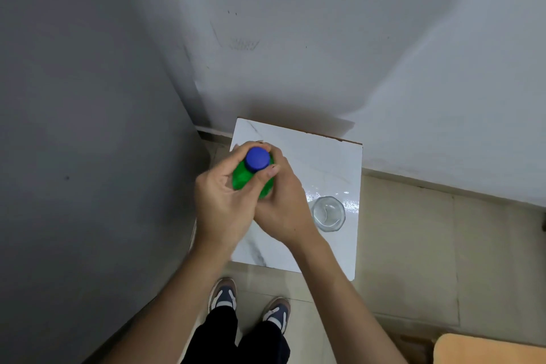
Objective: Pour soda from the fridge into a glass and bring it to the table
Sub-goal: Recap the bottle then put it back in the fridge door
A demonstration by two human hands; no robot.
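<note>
— Where is the green bottle?
— Upright over the white surface, blue cap on; the left hand has its grip clamped round the body; the right hand curls round it beside the cap.
— And the glass?
— On the surface, just right of the hands.

bottle: green, upright, viewed from above, gripped on both sides by left hand and right hand, held over the left part of the marbled top | cap: blue, seated on the neck | glass: clear, upright, seen empty, stood near the top's right edge, apart from the bottle
</note>
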